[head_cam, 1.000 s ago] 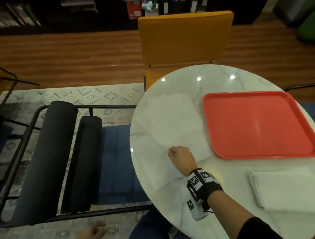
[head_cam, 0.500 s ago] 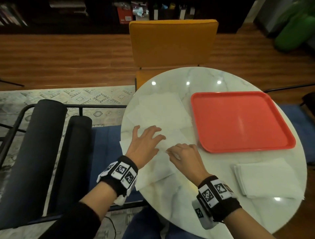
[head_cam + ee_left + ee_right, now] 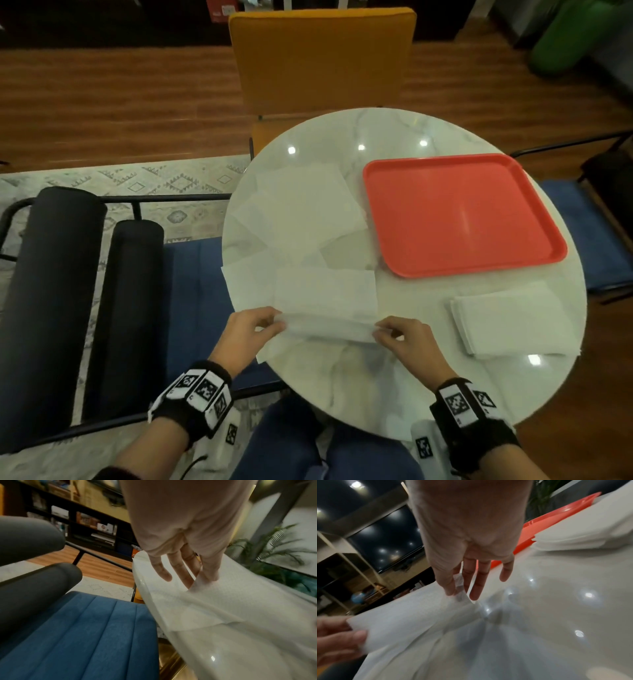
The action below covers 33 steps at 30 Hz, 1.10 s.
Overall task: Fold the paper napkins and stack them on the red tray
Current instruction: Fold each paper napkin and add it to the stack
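Marble round table [image 3: 376, 383] is the work surface, with dark blue trouser legs [image 3: 291, 442] under its near edge. Both wrists wear black bands with square black-and-white code tags [image 3: 457, 402]; no readable writing on them. Closest in, the left hand [image 3: 251, 330] and right hand [image 3: 402, 339] each pinch one end of a white napkin [image 3: 325, 301] between thumb and fingertips, lifting its near edge off the table. A stack of folded napkins [image 3: 510, 322] sits to the right of it. Loose unfolded napkins [image 3: 301, 209] lie further back on the left, beside the red tray [image 3: 459, 212]. An orange chair [image 3: 322, 61] stands behind the table.
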Motion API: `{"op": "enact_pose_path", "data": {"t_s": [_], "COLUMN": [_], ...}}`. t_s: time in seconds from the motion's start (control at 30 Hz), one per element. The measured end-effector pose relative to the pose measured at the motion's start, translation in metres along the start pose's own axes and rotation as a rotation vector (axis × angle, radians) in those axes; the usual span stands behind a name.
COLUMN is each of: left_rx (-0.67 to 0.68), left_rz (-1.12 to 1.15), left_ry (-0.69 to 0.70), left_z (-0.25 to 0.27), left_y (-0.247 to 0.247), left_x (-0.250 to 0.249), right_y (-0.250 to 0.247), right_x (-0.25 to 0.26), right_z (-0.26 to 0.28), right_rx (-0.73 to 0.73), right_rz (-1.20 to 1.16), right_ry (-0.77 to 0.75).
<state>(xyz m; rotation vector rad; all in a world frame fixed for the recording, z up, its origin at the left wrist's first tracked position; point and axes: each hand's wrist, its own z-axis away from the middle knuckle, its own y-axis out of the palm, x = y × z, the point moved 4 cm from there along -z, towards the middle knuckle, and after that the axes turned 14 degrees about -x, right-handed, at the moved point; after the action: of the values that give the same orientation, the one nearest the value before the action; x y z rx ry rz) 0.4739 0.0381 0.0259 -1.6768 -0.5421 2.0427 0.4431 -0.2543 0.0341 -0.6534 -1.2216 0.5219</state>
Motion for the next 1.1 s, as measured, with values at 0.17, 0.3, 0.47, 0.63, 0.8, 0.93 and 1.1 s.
{"op": "enact_pose_path", "data": {"t_s": [0.17, 0.3, 0.47, 0.63, 0.8, 0.93, 1.1], "left_rx": [-0.066, -0.106, -0.126, -0.223, -0.049, 0.162, 0.164], "left_rz": [0.11, 0.018, -0.087, -0.285, -0.513, -0.779, -0.776], "left_ry": [-0.081, -0.081, -0.123, 0.066, 0.335, 0.371, 0.347], "left_z": [-0.026, -0.054, -0.065, -0.049, -0.008, 0.01, 0.009], "left_y": [-0.001, 0.005, 0.013, 0.015, 0.05, 0.074, 0.078], "left_x": [-0.017, -0.025, -0.017, -0.021, -0.025, -0.007, 0.011], "right_y": [-0.01, -0.009, -0.002, 0.002, 0.05, 0.1, 0.093], "right_x": [0.011, 0.02, 0.035, 0.045, 0.061, 0.059, 0.022], "right_z": [-0.032, -0.064, -0.089, -0.078, -0.028, 0.007, 0.006], "right_rx": [-0.096, -0.149, -0.144, -0.295, -0.109, 0.253, 0.266], "right_rz": [-0.032, 0.068, 0.142, 0.299, 0.31, 0.402, 0.525], "right_ry": [0.029, -0.016, -0.045, -0.118, -0.259, -0.386, -0.4]}}
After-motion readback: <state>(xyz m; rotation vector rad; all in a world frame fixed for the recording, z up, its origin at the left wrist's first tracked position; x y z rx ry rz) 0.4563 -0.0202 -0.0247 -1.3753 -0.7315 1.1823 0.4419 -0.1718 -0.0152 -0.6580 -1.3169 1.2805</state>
